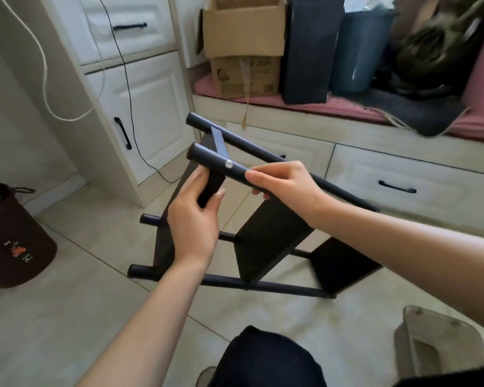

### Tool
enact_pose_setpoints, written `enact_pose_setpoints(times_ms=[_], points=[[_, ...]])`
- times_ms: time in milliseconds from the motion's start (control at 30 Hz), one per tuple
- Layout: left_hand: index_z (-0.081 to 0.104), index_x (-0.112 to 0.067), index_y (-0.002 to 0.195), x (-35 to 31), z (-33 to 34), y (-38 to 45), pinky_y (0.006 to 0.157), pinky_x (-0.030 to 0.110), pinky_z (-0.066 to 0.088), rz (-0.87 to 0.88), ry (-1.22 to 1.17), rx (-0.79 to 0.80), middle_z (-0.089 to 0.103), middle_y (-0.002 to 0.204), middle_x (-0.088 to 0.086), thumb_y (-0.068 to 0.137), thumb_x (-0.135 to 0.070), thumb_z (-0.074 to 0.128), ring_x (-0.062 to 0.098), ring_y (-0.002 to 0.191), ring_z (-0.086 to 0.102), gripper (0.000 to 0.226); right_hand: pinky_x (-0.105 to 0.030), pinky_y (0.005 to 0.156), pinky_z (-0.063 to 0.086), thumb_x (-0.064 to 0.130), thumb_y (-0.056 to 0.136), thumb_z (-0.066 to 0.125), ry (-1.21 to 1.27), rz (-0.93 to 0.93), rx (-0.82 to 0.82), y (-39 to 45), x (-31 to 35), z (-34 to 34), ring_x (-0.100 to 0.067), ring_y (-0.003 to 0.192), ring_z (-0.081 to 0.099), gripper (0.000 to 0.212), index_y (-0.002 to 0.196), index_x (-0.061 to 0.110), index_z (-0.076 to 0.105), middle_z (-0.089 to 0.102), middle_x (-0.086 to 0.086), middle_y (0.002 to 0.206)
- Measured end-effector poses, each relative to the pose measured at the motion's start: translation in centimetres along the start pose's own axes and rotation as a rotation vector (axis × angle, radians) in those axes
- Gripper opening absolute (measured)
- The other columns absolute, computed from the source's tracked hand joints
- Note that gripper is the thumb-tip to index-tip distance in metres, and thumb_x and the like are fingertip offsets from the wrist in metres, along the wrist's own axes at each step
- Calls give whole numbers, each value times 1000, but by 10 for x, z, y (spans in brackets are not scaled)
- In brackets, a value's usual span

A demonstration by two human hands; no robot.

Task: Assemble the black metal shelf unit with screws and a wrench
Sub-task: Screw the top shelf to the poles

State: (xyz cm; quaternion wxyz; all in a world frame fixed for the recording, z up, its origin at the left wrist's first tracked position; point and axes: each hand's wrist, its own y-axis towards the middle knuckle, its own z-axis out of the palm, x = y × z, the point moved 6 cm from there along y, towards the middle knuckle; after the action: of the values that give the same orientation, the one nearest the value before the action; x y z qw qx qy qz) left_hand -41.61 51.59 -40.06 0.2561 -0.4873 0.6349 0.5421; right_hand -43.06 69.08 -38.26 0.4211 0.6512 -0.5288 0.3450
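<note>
Fingers of right hand (284, 182) curled round the near black round metal post (218, 163) of the black metal shelf unit (271, 241), just past a silver screw head (229, 163). Left hand (194, 219) grips the edge of the top black flat shelf panel (211, 182), thumb on one face, fingers wrapped behind. Unit lies tipped on its side on the beige tiled floor (81, 289), two lower posts touching the tiles. White cabinet (140, 107) behind, brown cardboard box (243, 46) on the pink-cushioned bench (347, 107).
</note>
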Motion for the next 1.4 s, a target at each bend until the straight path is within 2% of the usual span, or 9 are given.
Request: enact_pose_setpoints(times_ms=[233,400,533,700,800,1000,1133,1267,1400], points=[[52,-24,146,-80,27,14,116,51,37,172,117,34,58,144,-5,95,-7,67,21,142,46,56,-11,61,48,38,91,65,232,49,-196,-20,11,-63,-4,63,62,23,97,18,76,73,1,77],[54,-27,144,-125,61,13,116,52,37,301,258,111,57,145,-7,94,-11,69,21,141,47,55,-29,73,52,47,91,62,441,121,-334,-44,-5,-101,-21,73,62,38,94,12,75,72,-11,81],[54,-27,144,-159,100,3,115,51,39,414,364,176,56,146,-7,95,-14,68,23,140,48,52,-34,79,47,62,88,52,558,227,-395,-72,-26,-132,-20,73,60,60,98,7,74,68,-9,81],[51,-29,147,-182,145,-13,120,44,29,528,444,274,51,150,-7,100,-13,59,24,144,43,50,-32,74,43,60,91,48,650,293,-486,-105,-45,-166,-19,66,57,58,78,12,77,65,-8,73],[48,-29,149,-185,160,-22,122,42,24,564,477,325,47,154,-9,100,-14,57,18,146,39,52,-29,66,43,57,92,49,733,311,-539,-121,-56,-179,-18,59,56,57,72,11,77,64,-8,69],[44,-28,151,-170,158,-41,124,41,15,613,550,355,43,156,-9,98,-14,58,14,148,35,56,-28,64,45,39,96,50,888,250,-642,-149,-73,-196,-17,59,56,49,66,10,74,62,-6,67],[56,-17,143,-164,147,-53,122,48,23,694,514,311,55,147,0,92,-6,67,23,141,47,54,-29,61,42,20,96,45,885,161,-704,-164,-79,-205,-16,56,53,28,79,8,63,60,-6,67],[63,-8,135,-155,134,-62,116,53,36,777,449,242,64,137,6,84,7,72,29,131,58,53,-29,59,43,18,94,42,834,176,-739,-180,-93,-216,-18,55,51,23,82,5,57,60,-8,66],[67,-5,129,-155,124,-57,112,46,44,845,357,180,70,125,7,81,13,72,30,122,62,52,-29,57,43,19,92,38,795,200,-762,-191,-106,-224,-20,56,49,27,85,2,57,59,-9,66]])
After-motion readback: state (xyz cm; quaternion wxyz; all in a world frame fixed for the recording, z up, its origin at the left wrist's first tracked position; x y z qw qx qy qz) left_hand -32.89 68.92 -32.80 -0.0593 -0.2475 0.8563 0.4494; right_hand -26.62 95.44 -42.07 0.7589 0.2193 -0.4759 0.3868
